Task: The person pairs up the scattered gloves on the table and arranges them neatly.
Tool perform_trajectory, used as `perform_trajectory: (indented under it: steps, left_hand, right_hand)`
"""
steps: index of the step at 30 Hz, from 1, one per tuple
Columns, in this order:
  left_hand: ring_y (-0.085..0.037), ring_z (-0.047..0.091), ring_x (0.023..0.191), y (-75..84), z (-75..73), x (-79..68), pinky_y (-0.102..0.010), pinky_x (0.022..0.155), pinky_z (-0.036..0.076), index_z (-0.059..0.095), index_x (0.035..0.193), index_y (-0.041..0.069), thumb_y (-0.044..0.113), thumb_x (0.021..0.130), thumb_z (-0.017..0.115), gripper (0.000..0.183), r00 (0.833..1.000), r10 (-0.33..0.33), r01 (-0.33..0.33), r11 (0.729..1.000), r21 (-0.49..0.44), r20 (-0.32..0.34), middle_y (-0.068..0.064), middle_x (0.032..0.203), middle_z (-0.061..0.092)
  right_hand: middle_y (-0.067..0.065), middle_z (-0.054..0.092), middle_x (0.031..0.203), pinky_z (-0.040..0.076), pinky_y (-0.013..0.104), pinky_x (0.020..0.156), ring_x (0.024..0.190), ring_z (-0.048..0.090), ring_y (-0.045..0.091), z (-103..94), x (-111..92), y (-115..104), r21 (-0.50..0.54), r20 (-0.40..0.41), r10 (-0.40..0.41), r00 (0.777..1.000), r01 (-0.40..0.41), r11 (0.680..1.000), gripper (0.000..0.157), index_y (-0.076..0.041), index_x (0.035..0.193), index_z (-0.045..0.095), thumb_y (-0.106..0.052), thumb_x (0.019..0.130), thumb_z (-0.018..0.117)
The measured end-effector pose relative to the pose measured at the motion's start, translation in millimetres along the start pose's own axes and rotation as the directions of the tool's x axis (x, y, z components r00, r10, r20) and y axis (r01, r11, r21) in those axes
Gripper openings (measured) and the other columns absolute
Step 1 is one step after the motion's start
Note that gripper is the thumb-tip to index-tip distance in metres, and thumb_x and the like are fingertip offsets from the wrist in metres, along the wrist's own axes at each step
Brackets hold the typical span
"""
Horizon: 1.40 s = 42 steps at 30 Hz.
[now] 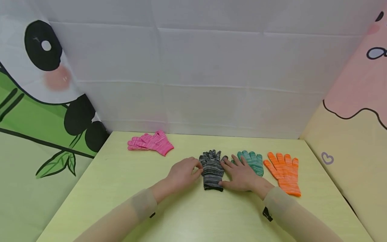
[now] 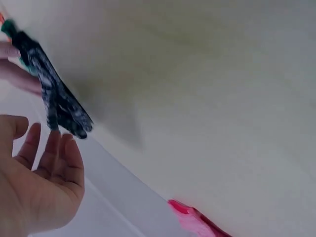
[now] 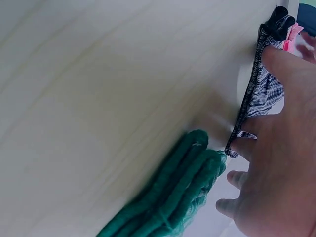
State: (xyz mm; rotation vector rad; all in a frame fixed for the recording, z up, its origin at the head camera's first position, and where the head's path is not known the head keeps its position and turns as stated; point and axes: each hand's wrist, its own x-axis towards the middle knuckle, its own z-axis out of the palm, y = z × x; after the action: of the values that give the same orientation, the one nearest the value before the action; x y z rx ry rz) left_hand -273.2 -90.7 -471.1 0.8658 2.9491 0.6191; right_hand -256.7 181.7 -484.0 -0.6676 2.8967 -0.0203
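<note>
A black-and-grey striped knit glove lies on the table between the two hands, its fingers toward the back and its black cuff toward the front. My left hand is at its left edge with loosely bent fingers; in the left wrist view the fingertips come right up to the glove fingers. On the other side, my right hand rests palm down with fingers spread, thumb and index finger at the glove's right edge. A green glove lies partly hidden behind the right hand.
An orange glove lies flat at the right of the table. Pink gloves lie at the back left. A white sheet forms the back wall, and printed panels stand on both sides.
</note>
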Motion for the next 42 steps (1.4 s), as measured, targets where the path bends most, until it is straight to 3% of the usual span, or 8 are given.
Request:
perform_trajectory:
  steps: [5, 9, 14, 18, 23, 31, 35, 42]
  left_hand:
    - [-0.029, 0.056, 0.121, -12.8, -5.7, 18.8, -0.045, 0.096, 0.05, 0.074, 0.109, 0.02, 0.04, 0.101, 0.063, 0.024, 0.987, -0.141, 0.136, 0.989, -0.066, -0.078, -0.005, 0.13, 0.062]
    - [-0.038, 0.048, 0.132, -18.1, -3.3, 33.6, -0.051, 0.108, 0.042, 0.077, 0.113, 0.018, 0.047, 0.101, 0.062, 0.035, 0.983, -0.175, 0.17, 0.982, -0.084, -0.062, -0.011, 0.139, 0.059]
    - [-0.041, 0.046, 0.134, -18.5, 2.2, 44.4, -0.053, 0.11, 0.04, 0.077, 0.112, 0.017, 0.045, 0.1, 0.064, 0.033, 0.982, -0.188, 0.184, 0.978, -0.097, -0.031, -0.011, 0.14, 0.06]
    - [-0.04, 0.048, 0.133, -18.5, 1.8, 47.2, -0.053, 0.108, 0.042, 0.078, 0.106, 0.017, 0.037, 0.098, 0.069, 0.024, 0.979, -0.191, 0.185, 0.979, -0.082, -0.07, -0.011, 0.139, 0.061]
    - [-0.038, 0.051, 0.13, -21.0, 3.0, 48.3, -0.053, 0.105, 0.044, 0.079, 0.103, 0.02, 0.037, 0.096, 0.072, 0.019, 0.984, -0.153, 0.156, 0.987, 0.023, -0.09, -0.009, 0.136, 0.063]
    - [-0.039, 0.049, 0.131, -25.5, 14.0, 48.3, -0.054, 0.104, 0.045, 0.077, 0.119, 0.023, 0.035, 0.098, 0.071, 0.025, 0.994, -0.108, 0.108, 0.982, 0.154, -0.012, -0.009, 0.139, 0.061]
    - [-0.039, 0.049, 0.13, -27.0, 15.3, 47.8, -0.052, 0.105, 0.044, 0.078, 0.108, 0.02, 0.031, 0.097, 0.073, 0.016, 0.995, -0.103, 0.102, 0.988, 0.113, 0.002, -0.01, 0.135, 0.063]
    - [-0.038, 0.05, 0.127, -31.2, 6.0, 50.5, -0.05, 0.104, 0.044, 0.073, 0.093, 0.018, 0.031, 0.092, 0.072, 0.012, 0.981, -0.19, 0.191, 0.982, 0.012, -0.027, -0.009, 0.128, 0.063]
  right_hand:
    - [0.007, 0.021, 0.169, 0.006, 0.064, 0.121, 0.155, 0.008, 0.041, -3.3, -1.0, -0.3, 0.002, 0.021, -0.001, 1.0, 0.001, 1.0, 0.092, -0.017, 0.164, 0.027, -0.075, 0.095, 0.046]
    - [0.007, 0.021, 0.169, 0.006, 0.064, 0.121, 0.155, 0.009, 0.041, -4.1, -1.2, -1.1, -0.002, 0.022, -0.002, 1.0, 0.003, 1.0, 0.092, -0.017, 0.164, 0.027, -0.075, 0.095, 0.045]
    - [0.006, 0.021, 0.169, 0.006, 0.063, 0.121, 0.155, 0.01, 0.04, -2.6, 0.5, -2.5, -0.002, 0.024, -0.004, 1.0, 0.004, 1.0, 0.093, -0.017, 0.164, 0.026, -0.076, 0.095, 0.044]
    - [0.006, 0.02, 0.169, 0.005, 0.063, 0.121, 0.155, 0.009, 0.04, -2.9, 1.6, -3.3, 0.002, 0.035, 0.0, 0.999, -0.001, 1.0, 0.093, -0.018, 0.164, 0.025, -0.077, 0.095, 0.043]
    - [0.004, 0.018, 0.17, 0.003, 0.062, 0.122, 0.155, 0.008, 0.039, -0.7, 3.3, 0.0, 0.0, 0.04, 0.016, 0.999, -0.016, 1.0, 0.095, -0.02, 0.165, 0.023, -0.079, 0.093, 0.042]
    - [0.005, 0.019, 0.17, 0.003, 0.062, 0.122, 0.155, 0.009, 0.04, 5.3, 2.8, 2.4, 0.005, 0.026, 0.011, 1.0, -0.011, 1.0, 0.096, -0.02, 0.165, 0.022, -0.081, 0.093, 0.041]
    - [0.008, 0.021, 0.169, 0.004, 0.063, 0.121, 0.154, 0.011, 0.041, 5.7, 2.3, 2.7, 0.006, 0.013, -0.004, 1.0, 0.004, 1.0, 0.096, -0.018, 0.164, 0.025, -0.08, 0.093, 0.041]
    - [0.01, 0.023, 0.168, 0.004, 0.064, 0.121, 0.154, 0.01, 0.043, 0.7, 0.8, 1.5, 0.012, 0.006, -0.016, 1.0, 0.016, 1.0, 0.096, -0.015, 0.163, 0.028, -0.079, 0.093, 0.043]
